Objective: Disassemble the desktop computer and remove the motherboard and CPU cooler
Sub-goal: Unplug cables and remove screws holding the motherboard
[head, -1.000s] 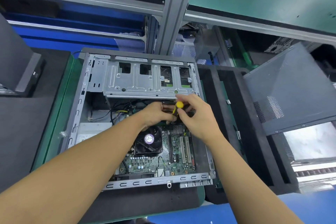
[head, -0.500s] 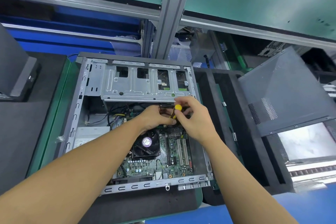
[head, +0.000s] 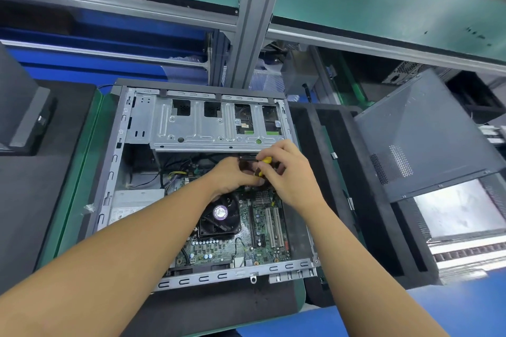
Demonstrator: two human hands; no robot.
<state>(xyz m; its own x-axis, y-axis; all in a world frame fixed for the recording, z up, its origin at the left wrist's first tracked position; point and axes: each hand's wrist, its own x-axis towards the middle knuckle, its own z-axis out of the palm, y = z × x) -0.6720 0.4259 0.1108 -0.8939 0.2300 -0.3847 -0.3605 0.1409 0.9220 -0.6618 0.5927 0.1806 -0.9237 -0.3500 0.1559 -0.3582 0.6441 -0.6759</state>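
An open desktop case (head: 115, 161) lies flat on the bench. Inside it sits the green motherboard (head: 262, 243) with the black CPU cooler fan (head: 219, 216) on it. A silver drive cage (head: 202, 131) spans the far half of the case. My right hand (head: 290, 172) grips a yellow-and-black screwdriver (head: 263, 163) just below the cage edge. My left hand (head: 232, 175) meets it from the left, its fingertips curled at the screwdriver's lower part. What the tip touches is hidden by both hands.
The removed grey side panel (head: 421, 134) leans at the right, over a black foam tray (head: 339, 172). The silver power supply (head: 134, 202) fills the case's left side. A grey frame post (head: 254, 16) rises behind the case. A dark block (head: 22, 115) stands at left.
Both hands stay together at the screwdriver under the cage edge, and the screwdriver's yellow top has sunk deeper between the right hand's fingers. The view has shifted slightly.
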